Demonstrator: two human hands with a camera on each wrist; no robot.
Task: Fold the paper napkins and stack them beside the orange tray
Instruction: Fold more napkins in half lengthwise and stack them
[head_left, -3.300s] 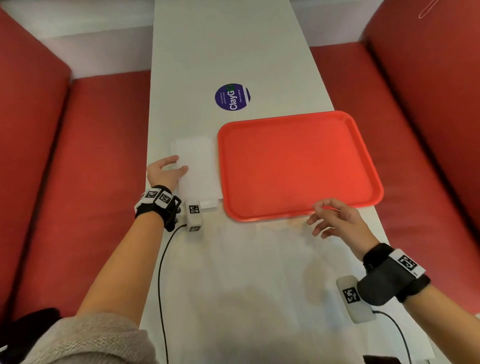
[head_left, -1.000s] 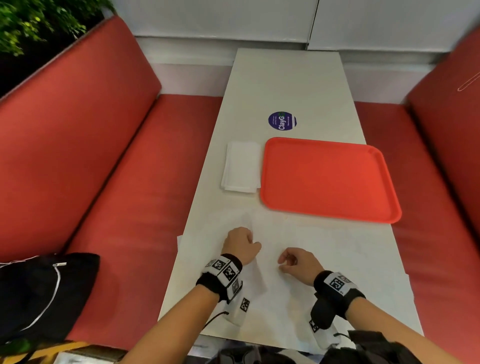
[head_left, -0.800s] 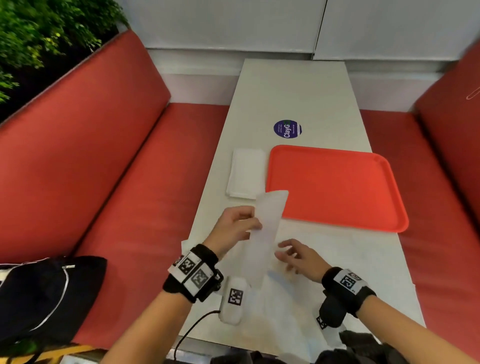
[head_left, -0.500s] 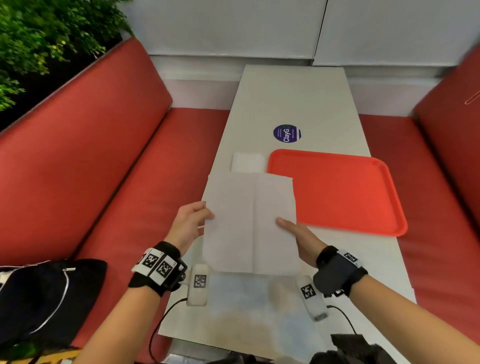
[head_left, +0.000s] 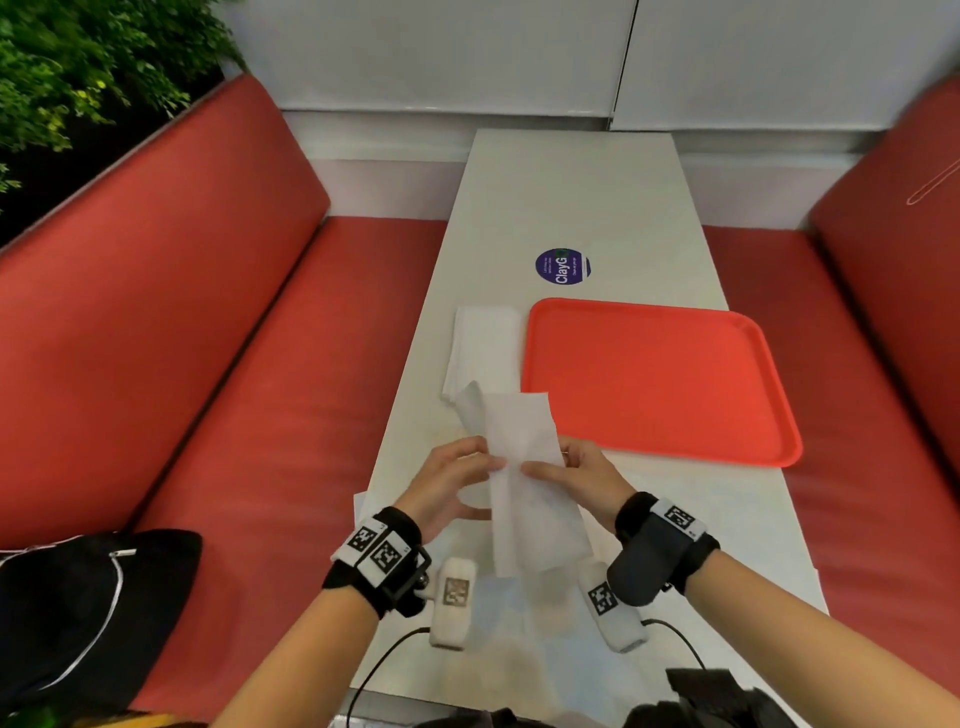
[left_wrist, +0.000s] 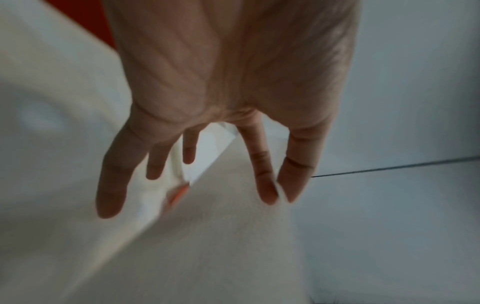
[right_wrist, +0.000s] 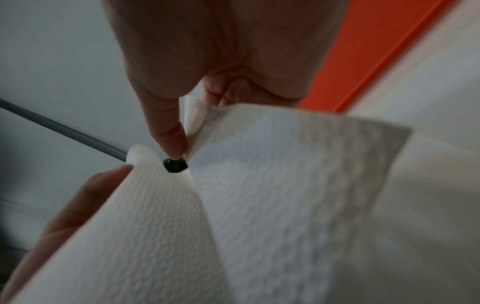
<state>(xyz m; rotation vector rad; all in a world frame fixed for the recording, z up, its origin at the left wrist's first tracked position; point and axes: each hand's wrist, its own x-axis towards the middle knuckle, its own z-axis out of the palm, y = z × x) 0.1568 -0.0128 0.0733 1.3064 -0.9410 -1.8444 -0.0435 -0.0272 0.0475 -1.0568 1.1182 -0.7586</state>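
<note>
A white paper napkin (head_left: 524, 499) hangs in the air over the near part of the table, doubled lengthwise into a long strip. My left hand (head_left: 491, 465) pinches its left edge between thumb and forefinger (left_wrist: 262, 181), the other fingers spread. My right hand (head_left: 532, 467) holds the right side, thumb in front and fingers behind. In the right wrist view the napkin (right_wrist: 259, 195) shows two overlapping layers. A stack of folded napkins (head_left: 485, 353) lies just left of the orange tray (head_left: 654, 379), beyond my hands.
Flat, unfolded napkins (head_left: 701, 525) cover the near end of the narrow white table. A round purple sticker (head_left: 562, 266) sits beyond the tray. Red bench seats flank the table; a black bag (head_left: 78, 597) lies on the left seat.
Half a second ago the napkin was spread wide between my hands. Now the hands have come together and its two halves are folded onto each other.
</note>
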